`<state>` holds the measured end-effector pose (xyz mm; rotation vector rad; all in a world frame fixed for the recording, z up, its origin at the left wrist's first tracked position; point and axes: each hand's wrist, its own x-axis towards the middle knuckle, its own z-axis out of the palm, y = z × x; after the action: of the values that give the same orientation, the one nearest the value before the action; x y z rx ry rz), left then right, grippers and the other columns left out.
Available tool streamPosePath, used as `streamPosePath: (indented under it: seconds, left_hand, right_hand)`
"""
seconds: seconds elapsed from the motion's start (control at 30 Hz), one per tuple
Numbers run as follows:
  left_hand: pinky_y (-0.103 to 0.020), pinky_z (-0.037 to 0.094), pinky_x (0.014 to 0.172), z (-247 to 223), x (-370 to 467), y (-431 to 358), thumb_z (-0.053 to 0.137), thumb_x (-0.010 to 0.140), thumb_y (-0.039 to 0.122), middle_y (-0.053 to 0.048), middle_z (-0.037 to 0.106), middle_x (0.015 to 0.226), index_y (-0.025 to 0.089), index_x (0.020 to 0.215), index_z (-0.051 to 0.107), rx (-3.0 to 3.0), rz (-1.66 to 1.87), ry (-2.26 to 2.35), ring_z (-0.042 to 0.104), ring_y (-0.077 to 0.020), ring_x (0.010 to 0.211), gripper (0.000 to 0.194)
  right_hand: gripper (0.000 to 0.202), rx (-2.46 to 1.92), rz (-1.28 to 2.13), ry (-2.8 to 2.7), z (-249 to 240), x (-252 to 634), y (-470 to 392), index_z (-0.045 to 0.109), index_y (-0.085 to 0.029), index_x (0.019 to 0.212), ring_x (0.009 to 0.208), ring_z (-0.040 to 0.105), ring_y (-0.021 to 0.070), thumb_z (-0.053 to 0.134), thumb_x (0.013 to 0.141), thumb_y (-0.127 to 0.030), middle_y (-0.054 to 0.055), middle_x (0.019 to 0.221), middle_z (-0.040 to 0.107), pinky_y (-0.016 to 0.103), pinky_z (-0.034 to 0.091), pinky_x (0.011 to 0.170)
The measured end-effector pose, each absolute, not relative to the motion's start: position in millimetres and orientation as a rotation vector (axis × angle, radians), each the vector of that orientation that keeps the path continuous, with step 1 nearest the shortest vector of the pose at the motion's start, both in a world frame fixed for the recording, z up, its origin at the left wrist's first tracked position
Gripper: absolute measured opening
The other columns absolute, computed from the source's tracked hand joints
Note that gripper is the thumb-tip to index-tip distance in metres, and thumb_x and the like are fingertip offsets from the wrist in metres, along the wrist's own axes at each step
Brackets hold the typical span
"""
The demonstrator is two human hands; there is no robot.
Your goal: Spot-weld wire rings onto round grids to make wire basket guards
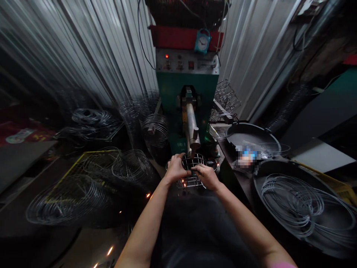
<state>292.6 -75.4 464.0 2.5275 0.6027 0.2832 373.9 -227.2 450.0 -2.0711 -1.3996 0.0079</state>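
A round wire basket sits under the electrode tip of a spot welder, in the middle of the view. My left hand grips the basket's wires from the left, fingers curled at the rim. From the right, my right hand pinches the wires near the electrode, its fingers closed. The two hands almost meet at the basket's near side. Orange sparks glow below the hands and fly down to the left. My hands hide part of the basket.
Wire rings lie in a large black pan at right. A second pan stands behind it. Stacked wire rings and a yellow-edged crate are at left. A blue clock hangs above the control panel.
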Motion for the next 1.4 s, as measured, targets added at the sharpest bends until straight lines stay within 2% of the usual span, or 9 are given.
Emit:
streamPosePath:
  seconds: [0.33,0.43,0.5,0.6,0.93,1.13,1.23,1.3,1.4]
  left_hand:
    - [-0.040,0.039,0.091,465.5,310.8,-66.8,0.071,0.054,0.042,-0.013,0.049,0.125,0.018,0.129,0.040,2.513,0.277,0.707,0.043,-0.0293,0.116,0.085]
    - [-0.041,0.039,0.092,465.0,315.6,-61.7,0.073,0.053,0.044,-0.013,0.047,0.127,0.018,0.130,0.039,2.484,0.307,0.736,0.041,-0.0301,0.118,0.088]
    - [-0.042,0.039,0.091,466.8,320.4,-57.3,0.072,0.053,0.047,-0.014,0.048,0.126,0.017,0.130,0.040,2.456,0.304,0.767,0.042,-0.0310,0.117,0.088]
    - [-0.042,0.039,0.090,470.7,326.6,-52.4,0.072,0.052,0.049,-0.015,0.048,0.126,0.017,0.129,0.041,2.444,0.278,0.780,0.042,-0.0318,0.117,0.089]
    - [-0.038,0.039,0.093,460.2,301.1,-74.0,0.075,0.051,0.040,-0.012,0.049,0.124,0.018,0.129,0.041,2.441,0.296,0.678,0.044,-0.0283,0.117,0.088]
    - [-0.040,0.037,0.095,463.1,288.1,-88.7,0.075,0.052,0.039,-0.011,0.048,0.125,0.018,0.129,0.040,2.459,0.311,0.650,0.042,-0.0287,0.118,0.087]
    - [-0.042,0.038,0.094,467.6,287.4,-91.5,0.074,0.053,0.041,-0.011,0.049,0.125,0.019,0.129,0.040,2.483,0.289,0.650,0.043,-0.0295,0.117,0.086]
    - [-0.044,0.036,0.095,468.9,286.6,-88.8,0.075,0.052,0.043,-0.012,0.048,0.126,0.019,0.131,0.039,2.491,0.261,0.639,0.041,-0.0306,0.119,0.090]
    - [-0.043,0.034,0.098,468.4,286.6,-73.3,0.077,0.050,0.047,-0.013,0.047,0.129,0.019,0.134,0.037,2.398,0.226,0.540,0.041,-0.0309,0.120,0.097]
  right_hand:
    - [0.026,-1.988,-0.069,-1.041,443.4,374.6,-223.6,0.062,-0.021,0.105,0.097,0.059,0.0195,0.058,0.080,-0.019,0.008,0.109,0.061,0.031,0.048,0.085]
    - [0.030,-1.846,0.091,-0.759,435.6,366.9,-238.6,0.059,-0.017,0.103,0.088,0.060,0.0195,0.061,0.076,-0.030,0.007,0.096,0.064,0.032,0.049,0.078]
    - [0.034,-1.779,0.340,-0.503,426.8,363.3,-250.4,0.059,-0.015,0.099,0.067,0.058,0.0156,0.063,0.072,-0.036,0.004,0.078,0.062,0.027,0.047,0.061]
    - [0.035,-1.617,0.688,-0.132,408.0,355.8,-273.8,0.058,-0.014,0.094,0.042,0.040,0.0073,0.060,0.070,-0.039,-0.004,0.060,0.050,0.020,0.031,0.041]
    - [0.027,-1.573,0.956,0.048,359.6,301.6,-357.3,0.064,-0.017,0.080,0.042,0.030,0.0045,0.068,0.062,-0.037,-0.007,0.053,0.037,0.018,0.020,0.041]
    - [0.030,-1.575,1.005,0.172,362.4,295.2,-362.9,0.064,-0.017,0.092,0.037,0.023,0.0034,0.063,0.072,-0.039,-0.009,0.048,0.029,0.016,0.013,0.039]
    - [0.034,-1.618,1.030,0.134,362.7,294.7,-361.9,0.064,-0.017,0.097,0.036,0.028,0.0048,0.057,0.076,-0.043,-0.008,0.048,0.035,0.016,0.018,0.038]
    - [0.036,-1.692,0.951,-0.037,368.1,300.4,-359.8,0.067,-0.017,0.093,0.043,0.042,0.0090,0.057,0.075,-0.047,-0.003,0.052,0.046,0.019,0.031,0.041]
    - [0.039,-1.814,0.713,-0.441,390.6,324.6,-349.0,0.070,-0.017,0.087,0.081,0.061,0.0211,0.058,0.073,-0.051,0.007,0.079,0.066,0.031,0.048,0.068]
